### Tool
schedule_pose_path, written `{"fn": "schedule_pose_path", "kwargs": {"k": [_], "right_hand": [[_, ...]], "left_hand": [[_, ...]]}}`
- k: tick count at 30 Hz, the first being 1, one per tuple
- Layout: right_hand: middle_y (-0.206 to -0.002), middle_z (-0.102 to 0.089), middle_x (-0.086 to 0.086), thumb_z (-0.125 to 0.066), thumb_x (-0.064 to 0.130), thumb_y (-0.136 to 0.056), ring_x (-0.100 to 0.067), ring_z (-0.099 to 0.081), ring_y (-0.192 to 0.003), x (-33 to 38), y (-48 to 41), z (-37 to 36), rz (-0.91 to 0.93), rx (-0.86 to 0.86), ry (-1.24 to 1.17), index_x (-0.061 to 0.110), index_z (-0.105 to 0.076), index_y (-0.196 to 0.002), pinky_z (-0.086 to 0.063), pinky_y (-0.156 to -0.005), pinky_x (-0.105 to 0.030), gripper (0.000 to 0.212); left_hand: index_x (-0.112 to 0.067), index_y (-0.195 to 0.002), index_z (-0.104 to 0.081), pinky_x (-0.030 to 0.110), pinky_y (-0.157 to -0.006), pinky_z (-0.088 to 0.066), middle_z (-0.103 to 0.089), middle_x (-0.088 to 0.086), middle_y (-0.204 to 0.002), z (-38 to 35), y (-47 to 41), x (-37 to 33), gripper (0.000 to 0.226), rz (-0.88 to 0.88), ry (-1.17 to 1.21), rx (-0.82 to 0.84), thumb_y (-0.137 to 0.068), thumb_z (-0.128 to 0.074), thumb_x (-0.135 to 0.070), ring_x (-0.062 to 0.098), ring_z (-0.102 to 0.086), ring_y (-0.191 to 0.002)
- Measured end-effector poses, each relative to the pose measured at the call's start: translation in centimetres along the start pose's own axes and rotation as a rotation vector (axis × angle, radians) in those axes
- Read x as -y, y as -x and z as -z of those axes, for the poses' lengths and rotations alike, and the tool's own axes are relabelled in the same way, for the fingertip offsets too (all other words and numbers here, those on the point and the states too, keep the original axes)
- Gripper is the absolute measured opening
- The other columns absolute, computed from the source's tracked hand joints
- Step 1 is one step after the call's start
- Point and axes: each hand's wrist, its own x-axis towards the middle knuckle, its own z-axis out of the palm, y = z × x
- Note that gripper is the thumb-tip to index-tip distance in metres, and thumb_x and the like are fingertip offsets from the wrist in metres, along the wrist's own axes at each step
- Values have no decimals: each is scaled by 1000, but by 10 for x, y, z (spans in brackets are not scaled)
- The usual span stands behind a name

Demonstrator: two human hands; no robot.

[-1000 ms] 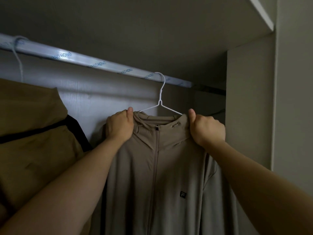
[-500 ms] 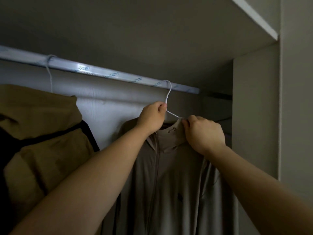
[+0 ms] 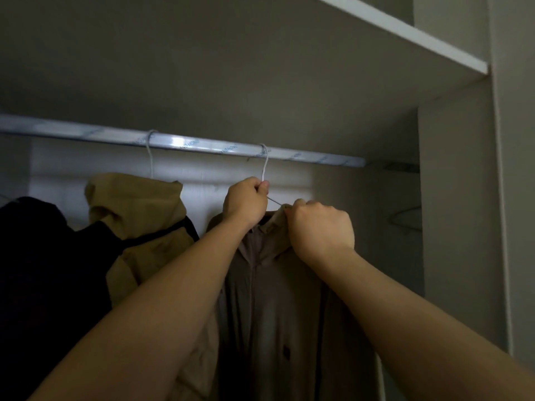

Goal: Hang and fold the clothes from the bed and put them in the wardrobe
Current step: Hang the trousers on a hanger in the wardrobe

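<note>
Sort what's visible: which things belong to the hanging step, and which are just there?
In use: grey zip jacket, white wire hanger hooked on the rail, left hand pinching its neck, right hand gripping the collar.
Just there: tan jacket, dark garment, shelf.

A tan jacket [image 3: 139, 227] hangs beside a dark garment [image 3: 43, 256].
</note>
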Motion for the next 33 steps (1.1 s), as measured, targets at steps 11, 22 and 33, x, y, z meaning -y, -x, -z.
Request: {"fn": "schedule_pose_path", "kwargs": {"k": [11, 22, 33], "right_hand": [[-92, -71, -4, -29, 51, -105, -27, -64, -89, -85, -30, 15, -582, 176, -769, 17, -68, -93, -48, -75, -36, 53], [-72, -65, -14, -34, 43, -107, -38, -60, -74, -193, 16, 299, -1103, 107, -501, 13, -51, -70, -48, -67, -50, 50], [-58, -54, -3, -34, 46, -105, -25, -52, -58, -229, 221, 610, -1713, -160, 23, 7, -51, -68, -44, -58, -43, 57]], "left_hand": [[-28, -95, -53, 27, -82, -48, -51, -12, -97, -36, 45, -98, 26, -326, 155, -56, -77, -68, -16, 8, -51, -89], [-32, -91, -54, 8, -62, -45, -61, -12, -78, 18, 114, -345, 22, -54, 575, 848, -93, -69, -15, -1, -60, -75], [-30, -83, -57, 7, -58, -41, -64, -14, -75, 97, 295, -608, 15, -328, 841, 1519, -98, -61, -29, -3, -59, -70]]}}
